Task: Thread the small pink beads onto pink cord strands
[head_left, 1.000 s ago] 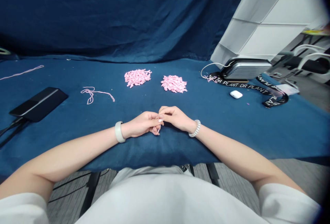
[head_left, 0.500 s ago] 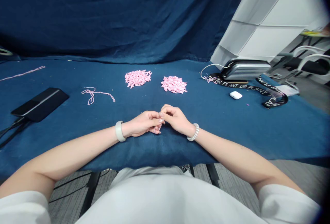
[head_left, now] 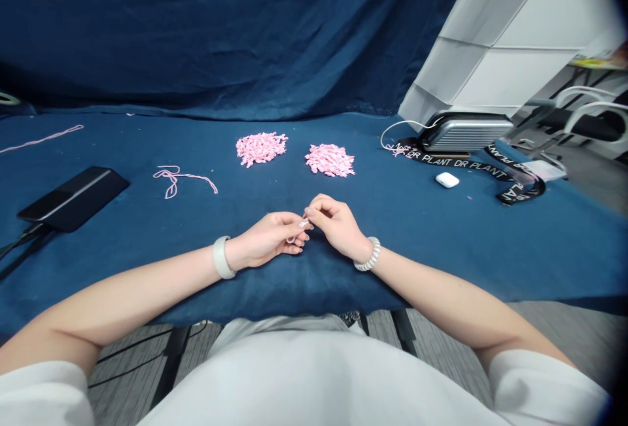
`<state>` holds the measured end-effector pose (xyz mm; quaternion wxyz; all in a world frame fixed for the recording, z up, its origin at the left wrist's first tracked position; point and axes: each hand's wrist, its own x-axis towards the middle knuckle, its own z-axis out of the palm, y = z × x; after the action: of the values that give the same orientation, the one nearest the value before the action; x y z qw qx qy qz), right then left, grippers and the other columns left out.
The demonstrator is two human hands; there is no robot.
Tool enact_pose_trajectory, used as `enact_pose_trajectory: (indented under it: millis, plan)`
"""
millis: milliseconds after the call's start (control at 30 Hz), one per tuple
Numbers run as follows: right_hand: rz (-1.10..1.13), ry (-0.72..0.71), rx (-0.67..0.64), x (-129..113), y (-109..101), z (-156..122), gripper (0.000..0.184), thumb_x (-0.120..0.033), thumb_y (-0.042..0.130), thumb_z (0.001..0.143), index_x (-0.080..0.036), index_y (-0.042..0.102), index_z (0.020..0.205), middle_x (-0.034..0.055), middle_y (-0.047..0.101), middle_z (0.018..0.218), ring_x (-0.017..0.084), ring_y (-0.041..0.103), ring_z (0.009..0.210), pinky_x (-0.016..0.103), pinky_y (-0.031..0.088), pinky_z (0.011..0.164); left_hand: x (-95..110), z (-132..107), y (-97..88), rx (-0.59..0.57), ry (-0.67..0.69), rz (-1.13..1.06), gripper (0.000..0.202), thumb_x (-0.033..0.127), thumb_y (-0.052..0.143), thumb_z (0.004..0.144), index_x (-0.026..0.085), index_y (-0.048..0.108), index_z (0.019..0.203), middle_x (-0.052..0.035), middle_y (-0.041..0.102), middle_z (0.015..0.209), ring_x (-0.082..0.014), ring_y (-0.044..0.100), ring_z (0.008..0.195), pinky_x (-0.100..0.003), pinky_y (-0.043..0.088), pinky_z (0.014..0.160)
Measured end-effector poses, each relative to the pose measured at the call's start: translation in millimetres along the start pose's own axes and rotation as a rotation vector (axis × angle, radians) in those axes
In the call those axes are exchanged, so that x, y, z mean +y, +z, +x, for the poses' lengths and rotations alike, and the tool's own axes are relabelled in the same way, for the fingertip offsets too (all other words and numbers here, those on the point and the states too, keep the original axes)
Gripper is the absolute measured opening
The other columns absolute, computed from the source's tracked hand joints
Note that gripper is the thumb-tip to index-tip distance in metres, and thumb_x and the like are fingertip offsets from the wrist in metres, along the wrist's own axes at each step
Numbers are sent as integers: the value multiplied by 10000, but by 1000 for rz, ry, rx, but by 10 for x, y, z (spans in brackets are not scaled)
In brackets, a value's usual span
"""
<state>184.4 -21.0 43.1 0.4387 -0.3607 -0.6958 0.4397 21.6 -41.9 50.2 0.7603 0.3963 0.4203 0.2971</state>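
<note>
The 2 yarn heaps are bubblegum pink, like the loose strand. The cloth is deep navy with darker folds. The phone is black, the lanyard black with white lettering, the case ribbed silver, the earbud box white, the wristband pale grey

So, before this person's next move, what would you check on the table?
Small pink piece at the fingertips: ok, visible between the hands.
Which hand grips it: cannot tell; the left hand and right hand are too close together.
Left pink pile and right pink pile: ok, separate, beyond the hands.
Loose pink strand: ok, lying apart from the piles.
Black phone: ok, well left of the hands.
</note>
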Motion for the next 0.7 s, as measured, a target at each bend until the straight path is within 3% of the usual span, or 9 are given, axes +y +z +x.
enact_pose_trajectory:
  millis: [100, 267, 367, 533, 700]
  plan:
    - [-13, 29, 45, 23, -20, 19, 326, -400, 537, 795, -116, 553, 635, 20, 496, 704, 68, 460, 662, 209, 372, 666, -11, 15, -2, 78, 36, 34, 298, 333, 684, 667, 115, 579, 840, 10, 533, 639, -26, 503, 547, -151, 459, 521]
    - [2, 58, 128, 108, -58, 66, 305, -401, 541, 790, -120, 567, 675, 16, 504, 714, 67, 450, 668, 206, 365, 662, -54, 49, -24, 164, 108, 144, 311, 342, 674, 670, 116, 575, 860, -14, 589, 711, -43, 538, 594, -176, 497, 553]
    - [29, 58, 152, 151, -73, 83, 295, -394, 544, 790, -121, 573, 683, 13, 508, 723, 62, 443, 668, 206, 359, 666, -68, 38, -40, 183, 210, 337, 314, 394, 627, 705, 116, 587, 845, -37, 620, 744, -75, 570, 638, -210, 507, 608]
    - [84, 97, 162, 176, -72, 91, 318, -432, 548, 780, -123, 564, 709, 11, 517, 710, 63, 441, 660, 203, 365, 665, -53, -16, -49, 228, 484, 836, 287, 395, 498, 800, 154, 644, 857, -31, 648, 790, -89, 565, 695, -190, 431, 681]
    - [115, 164, 158, 182, -80, 108, 367, -484, 531, 774, -120, 548, 725, 0, 480, 637, 61, 411, 611, 195, 343, 610, -48, -24, -49, 312, 618, 1032, 279, 346, 428, 840, 160, 635, 813, -27, 624, 784, -95, 531, 699, -198, 387, 692]
